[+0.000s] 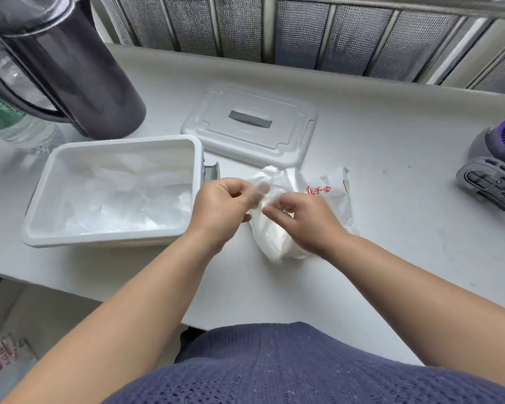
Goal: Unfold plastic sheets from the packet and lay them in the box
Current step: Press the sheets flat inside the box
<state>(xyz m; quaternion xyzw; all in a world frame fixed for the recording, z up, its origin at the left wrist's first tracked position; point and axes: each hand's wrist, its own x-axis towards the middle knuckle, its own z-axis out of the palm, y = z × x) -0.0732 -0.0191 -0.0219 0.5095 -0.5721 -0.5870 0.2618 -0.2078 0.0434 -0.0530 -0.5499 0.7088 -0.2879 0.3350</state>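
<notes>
A white rectangular box (45, 231) stands open on the left of the table, with crumpled clear plastic sheets (123, 196) lying inside. To its right lies the white packet (337, 189) with red printing. A folded translucent plastic sheet (270, 228) hangs between my hands just in front of the packet. My left hand (222, 204) pinches its upper edge, fingers curled. My right hand (305, 218) pinches the same sheet from the right, partly covering the packet.
The box's white lid (250, 122) lies flat behind the packet. A dark kettle (64, 68) and a water bottle (18, 123) stand at the back left. A grey and purple device (496, 170) sits at the right edge. Metal grilles run along the back.
</notes>
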